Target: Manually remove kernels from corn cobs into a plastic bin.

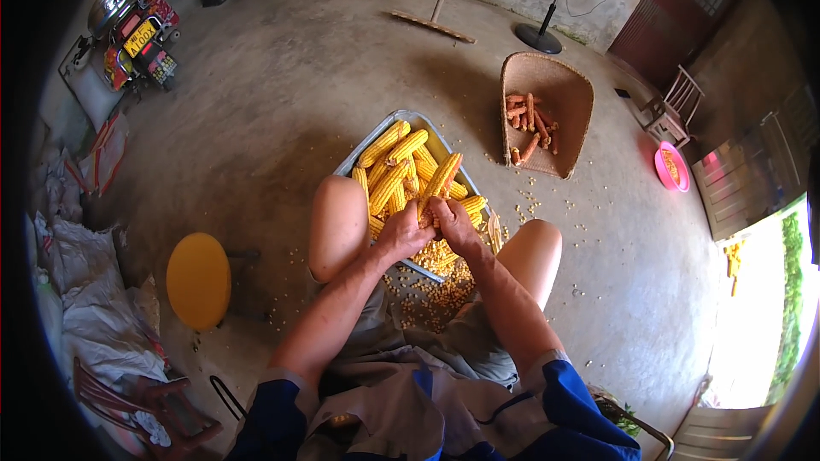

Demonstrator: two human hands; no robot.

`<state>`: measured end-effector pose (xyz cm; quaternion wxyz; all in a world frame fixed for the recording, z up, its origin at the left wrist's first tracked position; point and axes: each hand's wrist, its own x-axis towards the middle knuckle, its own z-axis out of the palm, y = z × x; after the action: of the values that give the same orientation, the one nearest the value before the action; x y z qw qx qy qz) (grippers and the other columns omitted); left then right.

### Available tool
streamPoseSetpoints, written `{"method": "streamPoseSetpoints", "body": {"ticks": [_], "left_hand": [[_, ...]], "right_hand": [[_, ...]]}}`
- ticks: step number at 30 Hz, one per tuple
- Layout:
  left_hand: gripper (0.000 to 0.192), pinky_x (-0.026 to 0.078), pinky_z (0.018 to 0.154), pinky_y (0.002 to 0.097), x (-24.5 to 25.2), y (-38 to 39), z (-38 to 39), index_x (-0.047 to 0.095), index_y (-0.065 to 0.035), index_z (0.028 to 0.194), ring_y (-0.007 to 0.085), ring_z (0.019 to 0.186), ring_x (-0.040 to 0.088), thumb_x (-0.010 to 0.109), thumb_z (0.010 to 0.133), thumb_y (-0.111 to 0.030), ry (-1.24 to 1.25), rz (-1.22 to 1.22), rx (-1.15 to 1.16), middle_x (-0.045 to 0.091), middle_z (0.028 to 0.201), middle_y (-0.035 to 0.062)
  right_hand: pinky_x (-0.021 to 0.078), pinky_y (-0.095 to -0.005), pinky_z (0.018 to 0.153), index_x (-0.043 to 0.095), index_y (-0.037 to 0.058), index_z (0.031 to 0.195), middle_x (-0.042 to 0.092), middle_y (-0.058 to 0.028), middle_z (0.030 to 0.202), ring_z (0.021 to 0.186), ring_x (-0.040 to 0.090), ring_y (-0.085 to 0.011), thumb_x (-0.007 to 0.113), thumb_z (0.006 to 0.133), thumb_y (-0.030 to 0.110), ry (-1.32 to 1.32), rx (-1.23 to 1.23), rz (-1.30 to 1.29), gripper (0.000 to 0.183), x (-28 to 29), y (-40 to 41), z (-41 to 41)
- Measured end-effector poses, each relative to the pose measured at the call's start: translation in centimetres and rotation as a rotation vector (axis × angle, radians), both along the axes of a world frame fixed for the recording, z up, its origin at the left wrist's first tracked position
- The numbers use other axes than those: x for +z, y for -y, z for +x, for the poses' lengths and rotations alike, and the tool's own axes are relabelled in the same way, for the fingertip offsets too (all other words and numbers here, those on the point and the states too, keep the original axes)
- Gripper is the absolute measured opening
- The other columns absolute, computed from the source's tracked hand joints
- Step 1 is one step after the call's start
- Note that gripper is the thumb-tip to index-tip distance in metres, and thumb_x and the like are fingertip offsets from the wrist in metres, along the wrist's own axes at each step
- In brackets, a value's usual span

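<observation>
Both my hands are closed around one ear of corn [441, 178], its tip pointing away from me. A reddish strip along its right side is bare of kernels. My left hand [407, 230] grips the lower end, and my right hand [453, 224] presses against it from the right. Beneath them, a grey metal tub [356, 152] stands between my knees. Yellow corn ears [388, 187] fill its far part, and loose kernels [435, 256] lie at the near end. A dry husk [494, 230] hangs by the tub's right rim.
Ahead on the right sits a woven scoop basket [564, 83] with bare cobs [530, 116]. Kernels [442, 298] are scattered over the concrete floor. A yellow stool [198, 282] stands left. Farther off are a pink basin [672, 166], wooden chair [672, 105], fan [541, 35], wooden rake [434, 25] and motorcycle [138, 45].
</observation>
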<state>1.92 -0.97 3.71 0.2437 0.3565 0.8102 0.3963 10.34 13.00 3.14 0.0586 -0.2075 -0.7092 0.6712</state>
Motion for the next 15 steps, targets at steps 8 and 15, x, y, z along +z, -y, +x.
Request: {"method": "streamPoseSetpoints", "body": {"ticks": [8,15], "left_hand": [[0.064,0.052,0.08,0.0464,0.4,0.1,1.1,0.046,-0.0041,0.131,0.0428,0.094,0.065,0.073,0.081,-0.034,-0.126,-0.041,0.033,0.067,0.103,0.024],[0.058,0.052,0.084,0.0406,0.6,-0.2,0.9,0.048,-0.0011,0.129,0.0355,0.097,0.065,0.067,0.082,-0.028,0.043,0.021,0.038,0.066,0.104,0.0221]], "right_hand": [[0.0473,-0.0312,0.067,0.063,-0.0044,0.096,0.062,-0.01,0.083,0.074,0.056,-0.0157,0.053,0.096,0.051,0.001,-0.104,-0.085,0.056,1.4,0.2,0.0],[0.0482,-0.0315,0.065,0.062,-0.0042,0.095,0.062,-0.0082,0.079,0.071,0.056,-0.0148,0.048,0.098,0.053,-0.026,-0.129,0.022,0.059,0.3,-0.2,-0.5]]}}
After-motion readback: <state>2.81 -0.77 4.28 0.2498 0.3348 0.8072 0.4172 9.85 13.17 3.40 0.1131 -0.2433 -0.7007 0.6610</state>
